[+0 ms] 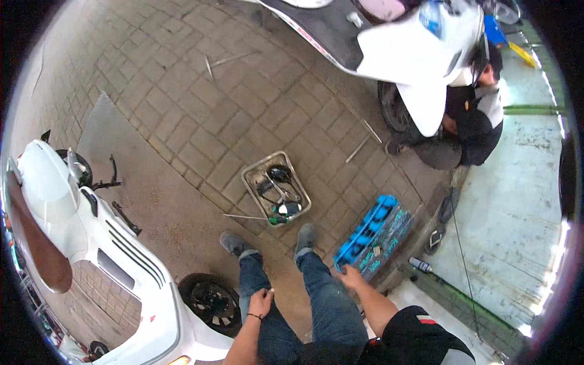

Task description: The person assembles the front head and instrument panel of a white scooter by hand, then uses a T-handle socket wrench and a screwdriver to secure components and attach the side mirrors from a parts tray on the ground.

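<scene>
My left hand [261,303], with a dark band at its wrist, is closed above my left knee. Whatever its fingers hold, if anything, is too small to make out. My right hand [351,278] reaches to the near end of a blue tool tray [348,250], its fingers drawn together around something I cannot make out. The tray has several compartments and lies along a grey-blue toolbox [382,246] with writing on it. Ahead of my shoes, a metal pan [248,177] holds a black round-headed mirror [280,174], other dark parts and a green-handled screwdriver [280,219], its shaft sticking out leftward.
A white scooter [143,274] stands at left, its wheel [210,302] beside my left leg. Another white scooter [413,55] is at upper right, where a person [474,121] crouches. A spray can [420,264] and a sandal [434,239] lie by the green-edged wall.
</scene>
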{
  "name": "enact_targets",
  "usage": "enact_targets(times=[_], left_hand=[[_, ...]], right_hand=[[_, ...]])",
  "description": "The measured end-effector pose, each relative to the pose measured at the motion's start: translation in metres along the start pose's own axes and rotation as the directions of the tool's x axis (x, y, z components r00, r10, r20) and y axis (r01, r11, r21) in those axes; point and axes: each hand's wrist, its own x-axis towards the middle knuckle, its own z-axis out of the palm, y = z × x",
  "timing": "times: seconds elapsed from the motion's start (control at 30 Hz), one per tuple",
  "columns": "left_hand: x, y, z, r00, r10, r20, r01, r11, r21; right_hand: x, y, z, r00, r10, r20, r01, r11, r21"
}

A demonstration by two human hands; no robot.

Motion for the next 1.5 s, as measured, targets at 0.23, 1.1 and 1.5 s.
enact_targets(times=[0.23,1.1,1.5], left_hand=[[-0.014,0.005,-0.123,0.980,-0.071,-0.186,0.024,0.969,-0.245],[0.280,0.220,-0.061,0.772,-0.620,0.139,0.537,0.521,-0.663],[0.279,0.204,-0.052,0.681,-0.732,-0.030,0.283,0.300,-0.911]], right_hand=[[-0.048,-0.106,-0.076,0.926,0.008,-0.377,0.002,1.000,0.026],[0.644,-0.874,-0.237,0.662,-0.749,-0.034,0.292,0.300,-0.908],[0.671,-0.886,-0.233,0.490,-0.871,-0.036,0.070,0.080,-0.994]])
